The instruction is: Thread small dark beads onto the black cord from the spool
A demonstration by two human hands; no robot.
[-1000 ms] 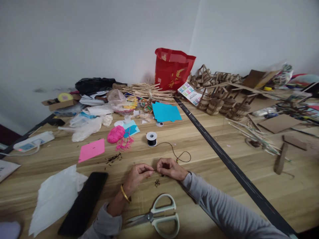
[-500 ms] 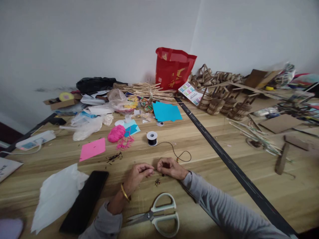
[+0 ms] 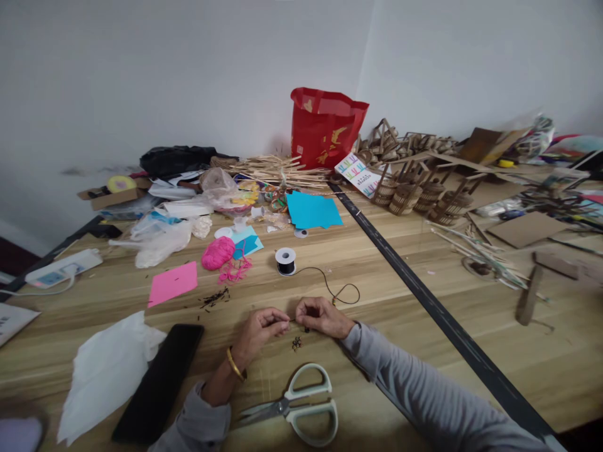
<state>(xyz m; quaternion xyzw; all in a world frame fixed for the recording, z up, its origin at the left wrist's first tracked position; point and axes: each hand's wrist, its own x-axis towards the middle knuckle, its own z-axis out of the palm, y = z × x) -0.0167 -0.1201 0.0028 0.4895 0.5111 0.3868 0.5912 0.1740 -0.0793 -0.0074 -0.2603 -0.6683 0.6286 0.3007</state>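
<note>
My left hand (image 3: 262, 328), with a gold bangle at the wrist, is closed in a pinch at a thin dark strand. Close beside it my right hand (image 3: 323, 316) pinches too, fingertips nearly meeting the left ones. Black cord (image 3: 325, 275) runs from a white spool (image 3: 285, 261), loops on the table and passes behind my right hand. A small gold-coloured bead (image 3: 334, 301) sits on the cord by my knuckles. Just below the fingertips lies a little cluster of beads (image 3: 296, 343). White-handled scissors (image 3: 301, 402) rest nearer me, blades pointing left. The strand's exact end is hidden by my fingers.
At left lie a black phone-like slab (image 3: 157, 383), white tissue (image 3: 103, 370), short black bits (image 3: 214, 298) and pink paper (image 3: 173, 284). Pink yarn (image 3: 218, 252), blue paper (image 3: 314, 209) and a red bag (image 3: 325, 129) stand farther back. Small woven baskets (image 3: 405, 198) are at right.
The view has shifted slightly, so everything sits a little more to the left. Both hands keep nearly the same pinch on the cord.
</note>
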